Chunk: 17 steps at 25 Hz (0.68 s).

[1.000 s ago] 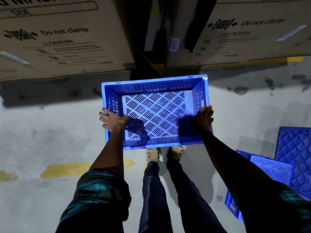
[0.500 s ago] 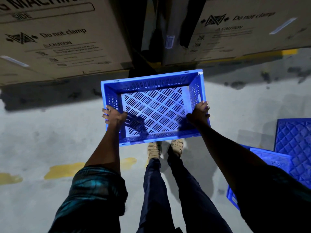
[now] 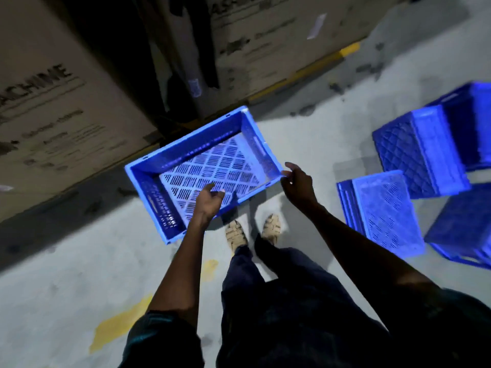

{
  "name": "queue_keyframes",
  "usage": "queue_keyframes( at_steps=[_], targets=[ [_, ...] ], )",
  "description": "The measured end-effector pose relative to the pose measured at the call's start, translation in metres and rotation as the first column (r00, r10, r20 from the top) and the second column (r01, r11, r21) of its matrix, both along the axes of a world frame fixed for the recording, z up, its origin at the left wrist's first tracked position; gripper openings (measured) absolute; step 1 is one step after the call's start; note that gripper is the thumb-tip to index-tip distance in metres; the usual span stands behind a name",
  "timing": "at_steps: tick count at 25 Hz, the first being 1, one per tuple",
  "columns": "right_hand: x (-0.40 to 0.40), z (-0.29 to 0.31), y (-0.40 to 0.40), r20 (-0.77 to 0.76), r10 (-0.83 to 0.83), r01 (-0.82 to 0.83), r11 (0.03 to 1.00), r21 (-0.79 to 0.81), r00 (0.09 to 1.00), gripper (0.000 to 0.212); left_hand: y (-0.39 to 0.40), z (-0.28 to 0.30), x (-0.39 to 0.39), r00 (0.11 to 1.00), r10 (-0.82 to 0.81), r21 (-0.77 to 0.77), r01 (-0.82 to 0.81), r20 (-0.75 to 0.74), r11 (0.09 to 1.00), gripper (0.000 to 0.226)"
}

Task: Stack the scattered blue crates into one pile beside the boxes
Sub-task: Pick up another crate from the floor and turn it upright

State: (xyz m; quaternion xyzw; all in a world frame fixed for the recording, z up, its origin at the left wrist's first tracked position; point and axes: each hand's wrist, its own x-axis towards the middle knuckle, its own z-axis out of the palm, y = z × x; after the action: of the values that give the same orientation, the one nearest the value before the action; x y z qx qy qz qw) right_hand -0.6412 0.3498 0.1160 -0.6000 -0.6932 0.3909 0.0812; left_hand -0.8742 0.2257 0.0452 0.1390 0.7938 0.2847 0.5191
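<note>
Head view looks down on a blue crate point(image 3: 202, 166), open side up, on the grey concrete floor point(image 3: 79, 261). It has a slotted lattice bottom, perforated side walls and a smooth rim, and sits askew with its long axis running from 8 o'clock to 2 o'clock. Its far long edge lies just beside the base of the cardboard boxes point(image 3: 53, 107), at the dark gap between two of them.

The left hand point(image 3: 210, 200) hangs over the crate's near rim, fingers loosely spread and gripping nothing. The right hand point(image 3: 296, 181) is at the crate's right near corner, fingers relaxed and apart; whether they touch the rim cannot be told.

At 3 o'clock, well apart from this crate, other blue crates point(image 3: 414, 155) lie tipped and overturned, blurred. Bare floor runs between them and the placed crate, and also toward 7 o'clock, where yellow paint patches point(image 3: 119, 322) mark it. The person's sandalled feet point(image 3: 235, 232) stand just beside the crate's near edge.
</note>
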Motion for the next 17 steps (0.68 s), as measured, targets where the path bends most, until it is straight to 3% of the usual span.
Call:
queue_keyframes(
  at_steps=[2,5,10,13,17],
  targets=[
    [0.041,0.027,-0.015,-0.071,-0.114,0.117,0.992,0.037,0.991,0.044,0.007,0.017,0.043,0.991,-0.119,0.068,0.115,0.065,0.991,0.042],
    [0.112,0.041,-0.045,-0.115,-0.298,0.296,0.954,-0.038,0.948,0.049,0.019,0.040,0.113,0.930,-0.356,0.117,0.345,0.090,0.931,0.032],
    [0.230,0.057,-0.080,-0.179,-0.649,0.616,0.760,-0.210,0.740,0.038,0.052,0.083,0.229,0.752,-0.658,0.177,0.651,-0.026,0.738,0.041],
    [0.308,0.068,-0.104,-0.196,-0.754,0.713,0.657,-0.245,0.628,0.031,0.075,0.099,0.303,0.705,-0.709,0.200,0.700,-0.037,0.685,0.042],
    [0.401,0.071,-0.117,-0.267,-0.839,0.785,0.540,-0.305,0.473,0.029,0.089,0.117,0.385,0.716,-0.694,0.275,0.684,-0.076,0.676,0.026]
  ],
)
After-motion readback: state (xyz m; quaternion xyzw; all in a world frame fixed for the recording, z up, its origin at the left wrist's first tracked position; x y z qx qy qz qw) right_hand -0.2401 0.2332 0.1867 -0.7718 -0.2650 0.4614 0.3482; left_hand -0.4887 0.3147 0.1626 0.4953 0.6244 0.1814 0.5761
